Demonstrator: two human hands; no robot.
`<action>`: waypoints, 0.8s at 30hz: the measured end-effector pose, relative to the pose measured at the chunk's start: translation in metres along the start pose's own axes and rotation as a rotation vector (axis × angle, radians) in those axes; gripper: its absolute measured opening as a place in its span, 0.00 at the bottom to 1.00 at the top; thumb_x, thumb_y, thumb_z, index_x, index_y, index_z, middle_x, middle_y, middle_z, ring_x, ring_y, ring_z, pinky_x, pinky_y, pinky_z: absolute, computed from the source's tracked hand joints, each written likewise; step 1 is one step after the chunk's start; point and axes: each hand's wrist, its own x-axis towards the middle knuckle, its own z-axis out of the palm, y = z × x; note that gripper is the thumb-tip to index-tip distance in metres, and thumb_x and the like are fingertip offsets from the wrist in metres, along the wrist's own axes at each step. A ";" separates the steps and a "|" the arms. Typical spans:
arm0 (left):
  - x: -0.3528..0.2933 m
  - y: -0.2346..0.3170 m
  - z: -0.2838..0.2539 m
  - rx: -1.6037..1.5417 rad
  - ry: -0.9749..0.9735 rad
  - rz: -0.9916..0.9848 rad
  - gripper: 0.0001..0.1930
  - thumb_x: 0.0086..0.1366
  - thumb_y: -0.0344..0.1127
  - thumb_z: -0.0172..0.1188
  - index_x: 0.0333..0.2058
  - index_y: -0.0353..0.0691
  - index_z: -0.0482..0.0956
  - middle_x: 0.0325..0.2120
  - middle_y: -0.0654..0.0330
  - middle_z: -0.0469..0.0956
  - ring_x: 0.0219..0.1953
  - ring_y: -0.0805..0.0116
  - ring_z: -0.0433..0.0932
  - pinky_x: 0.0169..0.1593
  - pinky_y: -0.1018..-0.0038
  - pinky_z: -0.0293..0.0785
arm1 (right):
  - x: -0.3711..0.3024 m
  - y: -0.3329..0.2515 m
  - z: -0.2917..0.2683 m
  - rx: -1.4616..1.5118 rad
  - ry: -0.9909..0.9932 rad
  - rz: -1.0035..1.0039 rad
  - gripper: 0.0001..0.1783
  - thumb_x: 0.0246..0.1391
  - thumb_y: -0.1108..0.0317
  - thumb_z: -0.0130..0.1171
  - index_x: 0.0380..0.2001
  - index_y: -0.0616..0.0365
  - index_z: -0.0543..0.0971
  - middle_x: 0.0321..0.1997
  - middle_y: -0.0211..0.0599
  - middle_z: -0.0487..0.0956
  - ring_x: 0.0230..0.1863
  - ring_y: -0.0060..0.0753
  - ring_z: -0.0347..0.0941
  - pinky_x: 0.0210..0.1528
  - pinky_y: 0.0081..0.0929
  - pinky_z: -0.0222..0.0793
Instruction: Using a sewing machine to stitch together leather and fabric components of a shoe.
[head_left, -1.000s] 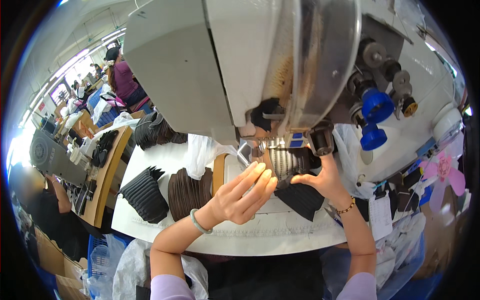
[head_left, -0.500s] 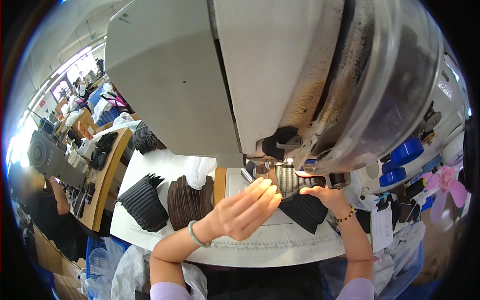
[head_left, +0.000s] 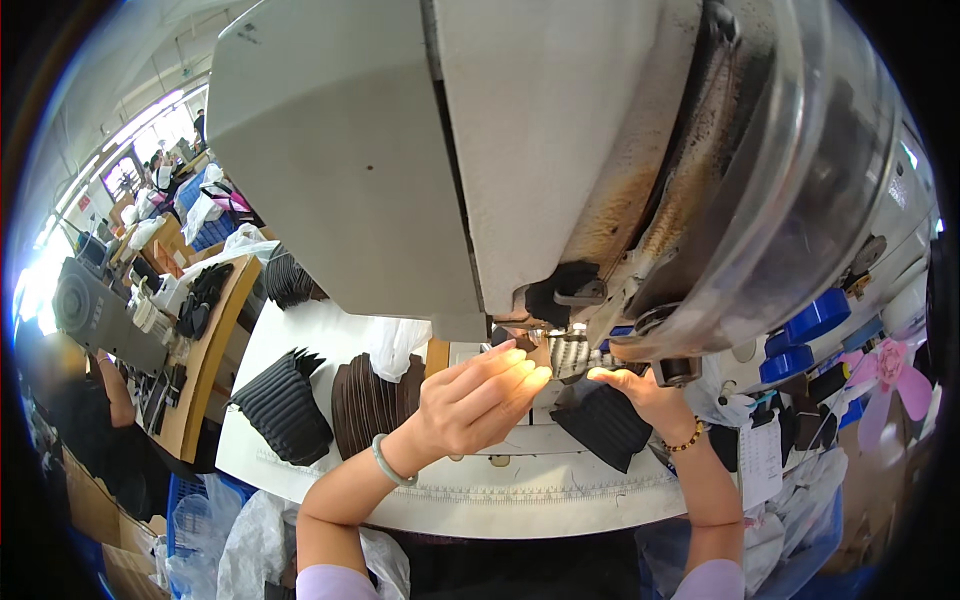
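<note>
Left hand (head_left: 476, 402), fingers bunched, and right hand (head_left: 657, 405), thumb spread, flank a ribbed piece (head_left: 570, 356), grips unclear.

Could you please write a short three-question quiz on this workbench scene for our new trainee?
1. Multiple choice: What colour is the stack just left of the person's left hand?
A) White
B) Dark brown
C) Pink

2. Short answer: Which of the person's hands is nearer the pink flower-shaped object?

3. True or false: The beaded bracelet is on the person's left wrist.

Key:
1. B
2. The right hand
3. False; the beaded bracelet is on the right wrist.
</note>
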 end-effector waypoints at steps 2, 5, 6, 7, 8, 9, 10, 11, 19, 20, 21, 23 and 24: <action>0.002 -0.003 -0.002 0.003 -0.019 -0.007 0.15 0.46 0.25 0.68 0.37 0.35 0.83 0.31 0.62 0.79 0.37 0.64 0.82 0.43 0.72 0.83 | 0.006 -0.023 0.000 -0.164 0.009 0.003 0.08 0.53 0.71 0.67 0.33 0.66 0.85 0.35 0.33 0.83 0.39 0.20 0.78 0.42 0.22 0.75; 0.001 -0.010 0.002 -0.013 -0.019 -0.053 0.15 0.46 0.26 0.68 0.37 0.36 0.83 0.31 0.63 0.78 0.34 0.66 0.81 0.36 0.75 0.81 | 0.008 -0.016 0.001 -0.203 0.005 0.003 0.08 0.55 0.70 0.65 0.34 0.64 0.85 0.33 0.33 0.84 0.35 0.19 0.77 0.40 0.21 0.74; -0.001 -0.013 0.006 -0.031 -0.003 -0.093 0.16 0.46 0.26 0.68 0.37 0.37 0.84 0.32 0.64 0.78 0.33 0.67 0.81 0.33 0.76 0.80 | 0.009 -0.011 0.002 -0.206 0.001 0.000 0.08 0.55 0.70 0.65 0.34 0.64 0.85 0.33 0.33 0.84 0.35 0.19 0.77 0.40 0.21 0.74; 0.000 -0.017 0.011 -0.018 0.058 -0.082 0.14 0.46 0.26 0.68 0.36 0.38 0.83 0.31 0.65 0.79 0.30 0.69 0.79 0.29 0.76 0.76 | 0.011 -0.006 0.004 -0.221 0.014 0.015 0.08 0.57 0.70 0.63 0.34 0.65 0.85 0.33 0.32 0.83 0.34 0.19 0.77 0.40 0.21 0.73; -0.001 -0.018 0.012 -0.015 0.062 -0.083 0.14 0.46 0.26 0.68 0.36 0.38 0.83 0.31 0.65 0.79 0.30 0.69 0.79 0.29 0.76 0.76 | 0.013 -0.002 0.004 -0.235 0.028 0.030 0.08 0.59 0.71 0.61 0.33 0.65 0.85 0.33 0.31 0.83 0.34 0.19 0.77 0.40 0.21 0.73; -0.002 -0.018 0.013 -0.013 0.060 -0.088 0.13 0.46 0.26 0.67 0.35 0.38 0.83 0.32 0.64 0.79 0.30 0.68 0.79 0.29 0.76 0.76 | 0.016 -0.002 0.003 -0.237 0.024 0.026 0.08 0.59 0.71 0.61 0.33 0.65 0.85 0.33 0.31 0.83 0.34 0.19 0.77 0.40 0.21 0.73; -0.003 -0.019 0.012 -0.013 0.054 -0.093 0.13 0.46 0.26 0.67 0.34 0.38 0.82 0.32 0.64 0.79 0.30 0.68 0.79 0.29 0.76 0.76 | 0.018 -0.001 0.002 -0.236 0.009 0.053 0.09 0.60 0.70 0.60 0.34 0.66 0.85 0.33 0.32 0.83 0.34 0.20 0.77 0.40 0.22 0.74; -0.004 -0.018 0.012 -0.012 0.054 -0.095 0.13 0.46 0.26 0.67 0.34 0.38 0.82 0.32 0.64 0.79 0.30 0.68 0.79 0.29 0.76 0.76 | 0.019 0.000 0.002 -0.234 -0.006 0.079 0.11 0.61 0.70 0.58 0.34 0.67 0.85 0.34 0.33 0.83 0.35 0.21 0.78 0.41 0.23 0.75; -0.006 -0.019 0.007 -0.042 0.042 -0.116 0.13 0.45 0.24 0.67 0.32 0.38 0.78 0.33 0.58 0.81 0.29 0.64 0.79 0.30 0.75 0.75 | 0.020 0.012 0.014 -0.074 0.121 -0.009 0.10 0.54 0.68 0.62 0.32 0.66 0.82 0.35 0.36 0.78 0.37 0.28 0.72 0.42 0.29 0.69; -0.008 -0.019 0.006 -0.042 0.038 -0.116 0.13 0.45 0.24 0.67 0.32 0.38 0.78 0.33 0.58 0.81 0.29 0.64 0.79 0.30 0.75 0.75 | 0.020 0.002 0.013 -0.094 0.030 0.034 0.16 0.63 0.64 0.57 0.36 0.70 0.82 0.44 0.37 0.79 0.44 0.27 0.77 0.50 0.32 0.75; -0.010 -0.019 0.005 -0.021 0.037 -0.118 0.13 0.45 0.25 0.68 0.32 0.38 0.78 0.33 0.58 0.81 0.29 0.64 0.79 0.30 0.75 0.76 | 0.023 -0.011 0.014 -0.461 -0.046 0.037 0.13 0.62 0.66 0.57 0.38 0.68 0.80 0.46 0.37 0.78 0.47 0.29 0.76 0.52 0.34 0.76; -0.007 -0.019 0.010 -0.034 0.043 -0.100 0.12 0.45 0.25 0.68 0.32 0.39 0.78 0.33 0.57 0.81 0.29 0.64 0.79 0.30 0.74 0.76 | 0.019 0.007 0.012 -0.154 -0.011 0.086 0.12 0.62 0.67 0.58 0.41 0.67 0.78 0.46 0.38 0.78 0.47 0.30 0.76 0.53 0.34 0.76; -0.006 -0.019 0.012 -0.028 0.049 -0.099 0.12 0.46 0.25 0.68 0.32 0.39 0.78 0.34 0.57 0.81 0.30 0.64 0.79 0.30 0.74 0.76 | 0.015 0.014 0.009 0.159 0.014 0.121 0.13 0.61 0.68 0.59 0.44 0.67 0.76 0.46 0.38 0.77 0.47 0.31 0.76 0.53 0.34 0.76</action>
